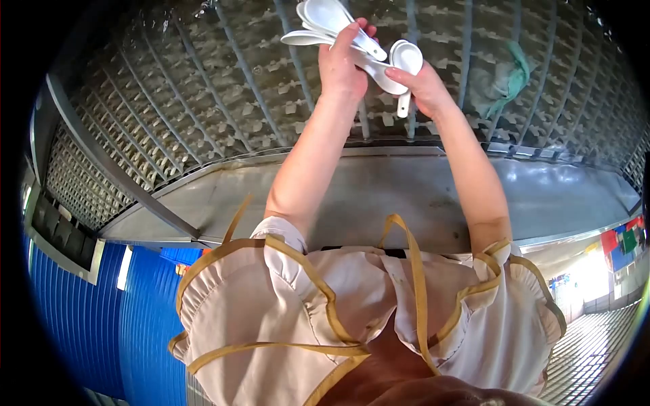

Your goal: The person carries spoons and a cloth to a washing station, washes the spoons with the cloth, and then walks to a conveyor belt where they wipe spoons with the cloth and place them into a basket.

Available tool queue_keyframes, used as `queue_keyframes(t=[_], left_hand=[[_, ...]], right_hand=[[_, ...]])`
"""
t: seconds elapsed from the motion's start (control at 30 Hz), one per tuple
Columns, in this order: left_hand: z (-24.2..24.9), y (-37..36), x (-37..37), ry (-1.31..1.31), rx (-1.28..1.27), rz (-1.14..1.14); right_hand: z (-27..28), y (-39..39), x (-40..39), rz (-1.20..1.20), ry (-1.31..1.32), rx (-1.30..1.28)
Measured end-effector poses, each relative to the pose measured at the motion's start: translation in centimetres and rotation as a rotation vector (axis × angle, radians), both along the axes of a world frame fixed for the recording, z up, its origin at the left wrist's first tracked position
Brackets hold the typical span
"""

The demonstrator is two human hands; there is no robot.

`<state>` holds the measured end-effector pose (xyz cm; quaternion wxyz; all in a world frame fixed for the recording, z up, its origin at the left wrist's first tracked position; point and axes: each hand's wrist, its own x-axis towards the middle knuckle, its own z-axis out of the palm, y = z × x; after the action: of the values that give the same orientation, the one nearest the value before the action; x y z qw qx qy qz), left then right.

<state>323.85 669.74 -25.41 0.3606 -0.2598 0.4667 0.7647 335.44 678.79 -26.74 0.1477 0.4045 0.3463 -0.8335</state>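
Observation:
My left hand is closed around a fan of several white soup spoons, their bowls sticking out up and to the left. My right hand is close beside it and pinches another white spoon by its handle, the bowl uppermost. Both hands are raised over a grey pegged rack surface. The two hands nearly touch, and the spoons overlap between them.
A crumpled green cloth lies on the rack to the right of my hands. A wet metal ledge runs along the near edge of the rack. A blue corrugated panel shows at lower left. My apron fills the bottom.

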Motion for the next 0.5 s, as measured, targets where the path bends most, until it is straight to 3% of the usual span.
queue_keyframes(t=[0.1, 0.17, 0.2, 0.23, 0.3, 0.37, 0.43, 0.5], left_hand=[[0.1, -0.8, -1.5, 0.044, -0.080, -0.046], [-0.1, -1.9, -2.7, 0.065, -0.130, -0.338], [0.4, -2.4, -2.8, 0.050, -0.183, -0.697], [0.7, -2.6, -2.6, 0.014, -0.156, -0.853], [0.6, -2.7, -1.1, 0.088, -0.152, -0.969], [0.7, -2.7, -0.2, 0.033, -0.114, -0.952], [0.3, -2.8, 0.5, -0.085, -0.079, -0.790], [0.1, -2.6, 1.1, -0.155, -0.060, -0.730]], right_hand=[[0.1, 1.2, 0.1, 0.056, 0.006, -0.031], [0.8, 2.2, 0.2, 0.032, -0.046, -0.008], [0.5, 3.2, 0.4, 0.081, -0.106, 0.020], [0.2, 3.7, 0.6, 0.154, -0.117, 0.062], [0.3, 4.4, 0.4, 0.228, -0.093, 0.098], [0.3, 4.3, 0.0, 0.196, -0.117, 0.148], [0.0, 4.4, 0.0, 0.161, -0.137, 0.203], [-0.8, 4.4, 0.3, -0.032, -0.223, 0.086]])
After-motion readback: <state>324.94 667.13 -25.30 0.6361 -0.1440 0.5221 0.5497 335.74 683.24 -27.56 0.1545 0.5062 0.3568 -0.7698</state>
